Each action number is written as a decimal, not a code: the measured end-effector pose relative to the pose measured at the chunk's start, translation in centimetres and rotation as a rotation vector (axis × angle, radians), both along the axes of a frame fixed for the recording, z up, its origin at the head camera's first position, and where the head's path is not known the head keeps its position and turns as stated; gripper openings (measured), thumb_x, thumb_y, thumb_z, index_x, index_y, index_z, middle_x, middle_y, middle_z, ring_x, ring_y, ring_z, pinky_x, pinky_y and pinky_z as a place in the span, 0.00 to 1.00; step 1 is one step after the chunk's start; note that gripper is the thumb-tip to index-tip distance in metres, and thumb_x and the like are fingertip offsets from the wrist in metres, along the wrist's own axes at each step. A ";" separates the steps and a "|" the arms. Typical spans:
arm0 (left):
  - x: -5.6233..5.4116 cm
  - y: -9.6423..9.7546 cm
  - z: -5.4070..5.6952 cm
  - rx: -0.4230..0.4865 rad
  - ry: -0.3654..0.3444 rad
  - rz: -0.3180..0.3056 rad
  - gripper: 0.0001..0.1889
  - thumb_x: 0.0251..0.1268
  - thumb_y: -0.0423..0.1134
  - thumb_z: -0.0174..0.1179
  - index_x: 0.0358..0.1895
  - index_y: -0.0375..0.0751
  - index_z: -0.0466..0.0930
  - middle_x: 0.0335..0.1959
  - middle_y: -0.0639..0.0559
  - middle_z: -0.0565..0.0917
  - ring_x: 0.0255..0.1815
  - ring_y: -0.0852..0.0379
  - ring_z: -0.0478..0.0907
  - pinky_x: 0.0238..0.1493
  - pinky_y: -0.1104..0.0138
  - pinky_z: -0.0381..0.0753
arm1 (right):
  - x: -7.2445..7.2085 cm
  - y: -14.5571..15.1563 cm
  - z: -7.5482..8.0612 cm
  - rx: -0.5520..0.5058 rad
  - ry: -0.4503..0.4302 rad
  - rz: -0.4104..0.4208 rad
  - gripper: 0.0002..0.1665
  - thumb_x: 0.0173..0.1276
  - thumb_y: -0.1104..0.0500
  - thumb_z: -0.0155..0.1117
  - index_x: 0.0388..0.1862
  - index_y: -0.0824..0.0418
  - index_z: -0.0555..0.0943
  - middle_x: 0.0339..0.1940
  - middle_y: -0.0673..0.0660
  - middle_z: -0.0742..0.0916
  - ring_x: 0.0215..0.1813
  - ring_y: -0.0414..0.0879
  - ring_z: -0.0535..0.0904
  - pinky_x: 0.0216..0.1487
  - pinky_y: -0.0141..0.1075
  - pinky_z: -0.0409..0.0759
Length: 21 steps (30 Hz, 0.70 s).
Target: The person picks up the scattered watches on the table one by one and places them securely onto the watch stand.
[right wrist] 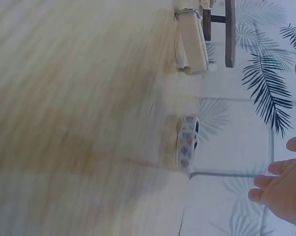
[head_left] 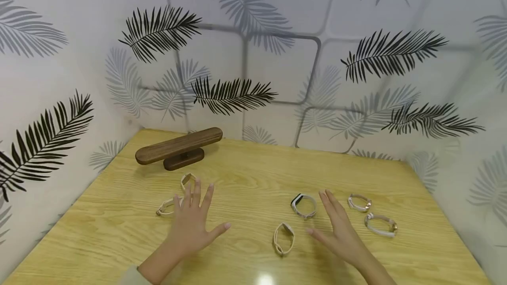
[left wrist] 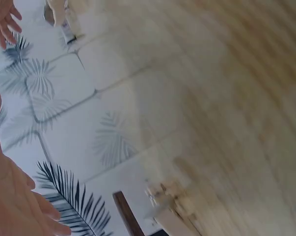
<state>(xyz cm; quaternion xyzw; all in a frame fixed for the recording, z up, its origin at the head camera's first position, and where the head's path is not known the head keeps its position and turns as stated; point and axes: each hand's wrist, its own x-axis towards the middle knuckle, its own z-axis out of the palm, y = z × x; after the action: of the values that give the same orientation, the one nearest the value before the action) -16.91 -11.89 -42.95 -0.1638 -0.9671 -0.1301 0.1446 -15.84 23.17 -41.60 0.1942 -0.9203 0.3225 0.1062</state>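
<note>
My left hand (head_left: pixel 191 227) is held out over the table with its fingers spread and holds nothing. Just beyond it lie two cream-strapped watches, one (head_left: pixel 188 178) by the fingertips and another (head_left: pixel 164 207) partly hidden behind the fingers. My right hand (head_left: pixel 343 235) is also empty, fingers straight and thumb apart. Left of its fingers, a pale fitness band (head_left: pixel 313 211) with a dark screen stands on its edge. Nearer me is a cream-strapped watch (head_left: pixel 276 240). To the right are two pale-strapped watches, one farther back (head_left: pixel 359 209) and one nearer (head_left: pixel 381 232).
A dark wooden T-shaped stand (head_left: pixel 180 145) sits at the back left of the light wood table (head_left: pixel 245 175). Leaf-patterned cloth walls (head_left: pixel 277 65) close off the back and both sides.
</note>
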 end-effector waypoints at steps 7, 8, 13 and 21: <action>-1.5 -2.9 0.9 0.113 -0.037 0.102 0.51 0.57 0.64 0.55 0.73 0.35 0.43 0.71 0.25 0.42 0.70 0.23 0.41 0.62 0.28 0.46 | -3.0 -2.7 0.0 -0.044 -0.083 0.080 0.51 0.63 0.52 0.64 0.73 0.69 0.47 0.73 0.72 0.51 0.70 0.74 0.47 0.57 0.73 0.56; -1.7 -3.4 1.0 0.119 -0.042 0.119 0.51 0.58 0.64 0.54 0.73 0.35 0.42 0.71 0.24 0.42 0.70 0.23 0.41 0.62 0.29 0.46 | -3.4 -3.1 0.1 -0.045 -0.089 0.088 0.51 0.63 0.51 0.64 0.73 0.69 0.47 0.73 0.72 0.50 0.70 0.74 0.47 0.58 0.73 0.55; -3.1 -5.9 1.7 0.179 -0.097 0.209 0.52 0.61 0.65 0.50 0.74 0.35 0.33 0.72 0.25 0.37 0.71 0.24 0.37 0.64 0.31 0.45 | -5.5 -5.1 0.7 -0.070 -0.113 0.133 0.50 0.64 0.49 0.62 0.74 0.67 0.47 0.74 0.69 0.52 0.73 0.69 0.46 0.64 0.69 0.53; -5.5 -10.4 2.5 0.288 -0.102 0.300 0.52 0.64 0.64 0.46 0.71 0.26 0.30 0.68 0.18 0.38 0.67 0.19 0.42 0.61 0.30 0.49 | -8.9 -8.7 1.3 -0.069 -0.148 0.196 0.49 0.66 0.50 0.60 0.74 0.68 0.46 0.74 0.68 0.54 0.74 0.65 0.47 0.70 0.62 0.51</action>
<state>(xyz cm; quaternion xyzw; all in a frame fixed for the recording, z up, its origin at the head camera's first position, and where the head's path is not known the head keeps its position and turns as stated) -22.43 -22.31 -40.45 0.0109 -0.9582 -0.2519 0.1353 -24.70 14.43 -40.33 0.2551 -0.8906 0.3762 0.0124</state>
